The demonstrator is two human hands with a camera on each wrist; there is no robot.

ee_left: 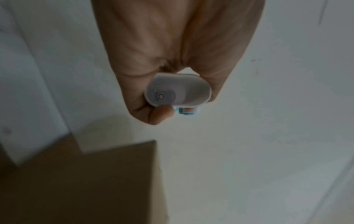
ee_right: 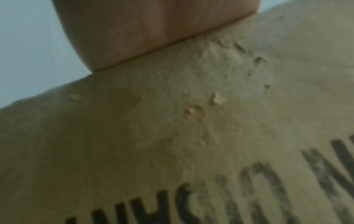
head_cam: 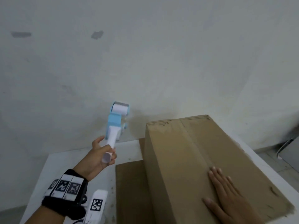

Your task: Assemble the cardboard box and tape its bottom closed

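- Box [head_cam: 202,159] stands on the worktop [head_cam: 64,167], toward its right edge, flaps folded shut.
- Right hand [head_cam: 226,196] lies flat, fingers spread, pressing the seam.
- Left hand [head_cam: 98,157] grips the dispenser [head_cam: 115,125] handle, raised left of the box.
- Best: keep flaps pressed, start tape over the far edge.

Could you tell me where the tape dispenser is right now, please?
In the head view, the tape dispenser is raised in the left hand, left of the cardboard box, against the wall.

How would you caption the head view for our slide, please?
Left hand grips the tape dispenser aloft beside the cardboard box while the right hand lies flat on its top.
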